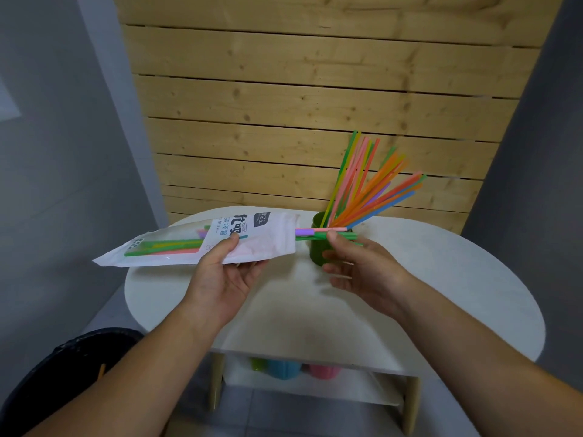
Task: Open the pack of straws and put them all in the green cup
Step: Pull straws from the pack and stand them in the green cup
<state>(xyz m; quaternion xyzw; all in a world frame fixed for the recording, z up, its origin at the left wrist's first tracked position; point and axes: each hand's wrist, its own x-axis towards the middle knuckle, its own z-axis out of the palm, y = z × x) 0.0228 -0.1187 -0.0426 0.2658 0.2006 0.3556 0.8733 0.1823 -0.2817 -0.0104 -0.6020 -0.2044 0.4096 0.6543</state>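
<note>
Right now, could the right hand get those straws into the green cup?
Probably yes. The right hand pinches straws sliding out of the pack, just in front of the cup; its mouth looks partly free beside the straws already fanned inside.

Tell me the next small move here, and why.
Probably draw the right hand further right, since it pinches a few straws half out of the pack that the left hand holds level, then tip them into the green cup.

The white pack of straws (pixel 202 244) carries large black Chinese characters and a small boxed word, "Drink". Beneath runs smaller teal print ending in "Straw"; a dark corner badge is too small to read.
</note>
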